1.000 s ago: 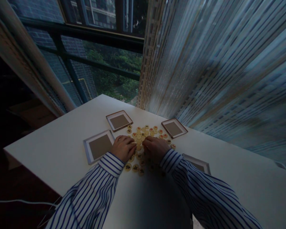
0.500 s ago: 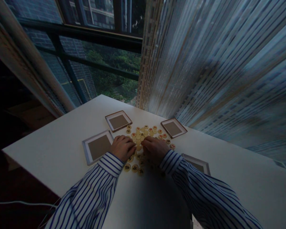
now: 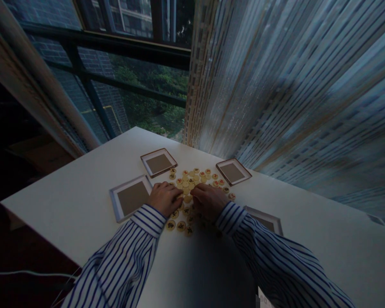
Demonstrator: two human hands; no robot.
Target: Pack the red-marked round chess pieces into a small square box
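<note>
Resting palm-down on the round pieces point(image 3: 192, 179): two hands, left hand point(image 3: 164, 198), right hand point(image 3: 208, 200), fingers' grip indiscernible; four trays point(image 3: 158, 163).

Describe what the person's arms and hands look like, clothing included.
Both arms wear long sleeves of a white shirt with dark blue lengthwise stripes. The cuffs are buttoned close at the wrists, their stripes running crosswise to the sleeve. The left hand and right hand are bare: no gloves, and no rings or watch can be made out in the dim light.
</note>
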